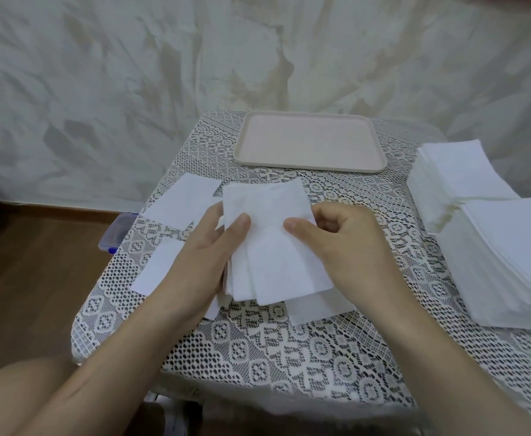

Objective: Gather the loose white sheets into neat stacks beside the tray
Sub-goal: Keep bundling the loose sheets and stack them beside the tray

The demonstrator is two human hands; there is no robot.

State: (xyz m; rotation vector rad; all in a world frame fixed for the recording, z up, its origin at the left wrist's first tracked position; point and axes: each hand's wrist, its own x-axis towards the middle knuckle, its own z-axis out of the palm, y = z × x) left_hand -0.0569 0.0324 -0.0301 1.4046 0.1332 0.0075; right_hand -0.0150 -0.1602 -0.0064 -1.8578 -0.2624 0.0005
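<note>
A small bundle of white sheets (273, 247) is held over the middle of the lace-covered table (289, 350). My left hand (207, 256) grips its left edge, thumb on top. My right hand (342, 243) pinches its right edge, thumb on top and fingers curled. Loose sheets lie around it: one at the far left (182, 199), one at the near left (157, 269), one under the bundle at the near right (317, 306). The pale pink tray (309, 141) sits behind, with nothing on it.
Two tall stacks of white sheets stand on the table's right side, a far stack (459, 174) and a near stack (509, 262). A clear plastic box with blue clips (116, 234) sits on the wooden floor (31, 278) left of the table. A wall rises behind.
</note>
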